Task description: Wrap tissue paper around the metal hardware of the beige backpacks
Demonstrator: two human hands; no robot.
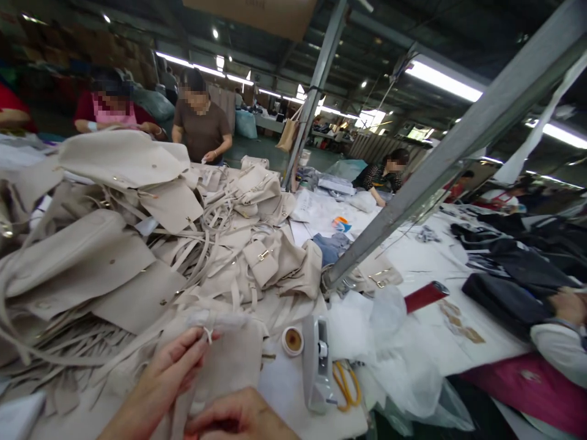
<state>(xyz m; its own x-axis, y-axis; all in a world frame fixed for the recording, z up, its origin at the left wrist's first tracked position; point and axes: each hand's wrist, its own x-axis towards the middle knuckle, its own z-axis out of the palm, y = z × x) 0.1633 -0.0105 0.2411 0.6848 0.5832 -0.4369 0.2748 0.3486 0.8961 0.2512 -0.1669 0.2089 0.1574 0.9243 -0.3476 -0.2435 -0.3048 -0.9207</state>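
My left hand (177, 363) pinches a thin white strip at the top of a beige bag (233, 357) lying in front of me. Lower down, near the bottom edge of the view, my right hand (243, 415) has its fingers curled on a beige strap (180, 410). Clear plastic wrap (220, 320) lies across the bag's upper part. To the right sit a small round tub (292, 341) with brown contents, a grey tape dispenser (316, 366) and yellow-handled scissors (347, 386).
Beige bags (151, 153) and straps heap up at the left and centre. A slanted metal post (413, 183) crosses the right side. Plastic bags (403, 360) lie beyond the scissors. A co-worker's hand (567, 305) touches black bags at the right; other people stand behind.
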